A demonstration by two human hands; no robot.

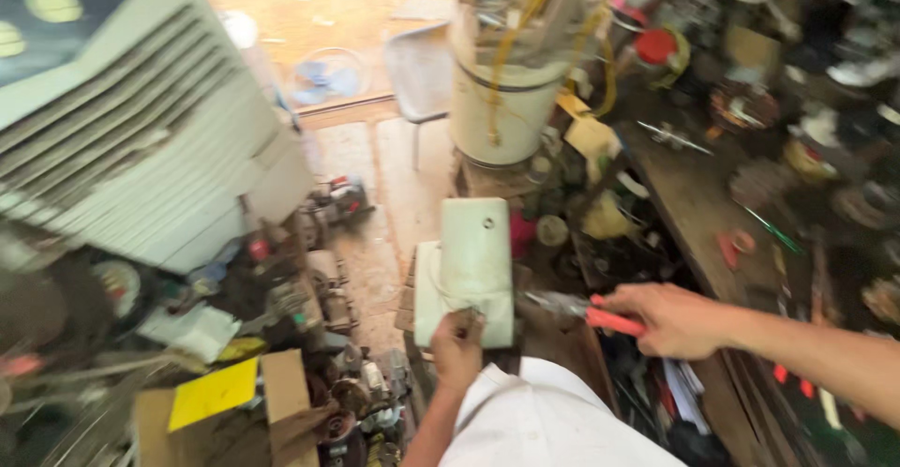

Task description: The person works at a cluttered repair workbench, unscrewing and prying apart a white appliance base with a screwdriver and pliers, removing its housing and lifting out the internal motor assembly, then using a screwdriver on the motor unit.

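Pale plastic cover panel (473, 270) stands upright just ahead of the left hand (457, 343), which is closed, pinching its lower edge. Right hand (670, 319) is wrapped round red-handled pliers (586, 311), tip at the panel's right edge. Best w/ panel braced, tool square. White tub (502, 111) beyond hands holds yellow hoses (525, 17). Bench (694, 214) right, blurred clutter.

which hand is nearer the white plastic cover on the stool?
Left. The left hand grips the white plastic cover at its lower edge. The right hand is off to its right, apart from it, holding a red-handled tool whose tip points toward it.
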